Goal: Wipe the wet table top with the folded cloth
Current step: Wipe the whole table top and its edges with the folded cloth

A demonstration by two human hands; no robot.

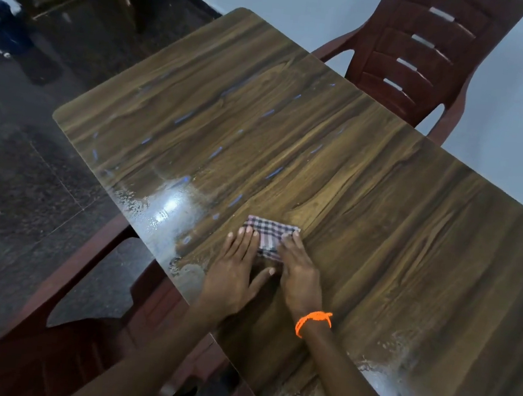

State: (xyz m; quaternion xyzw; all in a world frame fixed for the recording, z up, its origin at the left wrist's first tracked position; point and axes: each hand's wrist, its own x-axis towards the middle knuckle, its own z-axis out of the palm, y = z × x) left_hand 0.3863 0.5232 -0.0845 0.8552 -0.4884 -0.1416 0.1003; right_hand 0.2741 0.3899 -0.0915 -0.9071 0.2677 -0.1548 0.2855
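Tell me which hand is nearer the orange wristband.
Right: the wristband sits on the right hand's own wrist. The left hand lies beside it, pressing the cloth.

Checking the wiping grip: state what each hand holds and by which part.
Neither grips anything. The left hand and right hand press flat, fingers straight, on the near half of the folded cloth, pinning it to the table top.
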